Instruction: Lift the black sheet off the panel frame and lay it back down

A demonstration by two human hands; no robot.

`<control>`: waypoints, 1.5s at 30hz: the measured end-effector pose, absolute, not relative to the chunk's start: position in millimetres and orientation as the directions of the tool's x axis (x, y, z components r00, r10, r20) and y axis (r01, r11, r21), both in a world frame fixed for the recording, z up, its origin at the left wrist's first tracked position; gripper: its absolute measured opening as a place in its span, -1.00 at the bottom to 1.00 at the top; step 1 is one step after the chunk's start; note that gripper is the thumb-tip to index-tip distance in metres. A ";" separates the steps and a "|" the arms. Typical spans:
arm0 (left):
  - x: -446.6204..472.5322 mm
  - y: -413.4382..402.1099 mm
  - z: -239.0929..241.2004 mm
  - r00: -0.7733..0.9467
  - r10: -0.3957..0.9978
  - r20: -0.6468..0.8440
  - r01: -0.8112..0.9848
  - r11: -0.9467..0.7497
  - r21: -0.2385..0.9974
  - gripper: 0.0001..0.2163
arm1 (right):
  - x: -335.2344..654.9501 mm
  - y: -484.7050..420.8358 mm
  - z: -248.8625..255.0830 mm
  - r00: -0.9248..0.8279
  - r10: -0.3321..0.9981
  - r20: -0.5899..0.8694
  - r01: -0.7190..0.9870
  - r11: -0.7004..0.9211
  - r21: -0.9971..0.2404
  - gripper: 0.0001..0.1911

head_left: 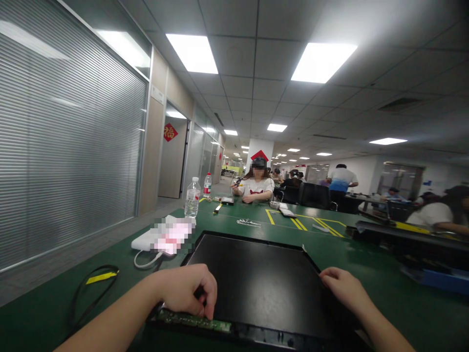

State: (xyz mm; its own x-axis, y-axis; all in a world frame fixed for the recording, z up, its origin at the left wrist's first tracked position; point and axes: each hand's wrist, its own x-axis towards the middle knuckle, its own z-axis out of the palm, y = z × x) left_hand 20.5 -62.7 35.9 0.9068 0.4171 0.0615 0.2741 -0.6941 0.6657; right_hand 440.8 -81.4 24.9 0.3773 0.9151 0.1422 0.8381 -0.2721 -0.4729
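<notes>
Black panel: It lies flat on the green desk [381, 293] directly before you; the panel [264, 283] has a dark frame, and its near edge is toward your body, probably so that this edge is easy to reach.
Circuit board: The narrow green board [194, 321] is along the near edge, on the left part, where your fingers can come to it from above.
Left hand: Your left hand [188, 291] is bent down with curled fingers, and the fingertips are at the board; I cannot tell if they pinch it or only touch it.
Right hand: Your right hand [340, 283] is at the right edge of the panel, well apart from the left one, perhaps to steady it; how firm the hold is, I cannot tell.
Phone side: Near the far left corner are a blurred phone [176, 237], a white block [142, 240] and a white cable [146, 265], which may leave less room there.
Left of desk: A black strap [86, 303] makes a loop beside your left forearm.
Far side: A clear bottle [192, 198] stands behind the phone, and a co-worker [258, 188] sits opposite.
Right side: Dark flat parts [395, 239] limit the space there.
Hidden: Your left hand and wrist cover the panel's near left corner.
</notes>
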 end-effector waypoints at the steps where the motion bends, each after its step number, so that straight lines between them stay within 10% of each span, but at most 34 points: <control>1: 20.5 -62.3 35.9 0.906 0.418 0.065 0.273 -0.695 0.666 -0.78 | 440.5 -81.5 25.0 0.376 0.914 0.149 0.840 -0.268 -0.472 -0.77; 22: 14.8 -55.8 32.2 0.879 0.476 0.029 0.332 -0.654 0.680 -0.81 | 440.8 -81.0 23.7 0.355 0.925 0.137 0.839 -0.251 -0.483 -0.76; 32: 7.0 -35.3 31.2 0.341 0.880 0.330 0.730 -0.469 0.497 -0.68 | 439.8 -83.7 29.4 0.393 0.912 0.119 0.824 -0.292 -0.485 -0.73; 45: -4.9 -29.0 19.6 0.241 0.963 0.117 0.827 -0.267 0.494 -0.59 | 459.7 -74.8 13.8 0.415 0.905 0.092 0.827 -0.333 -0.454 -0.74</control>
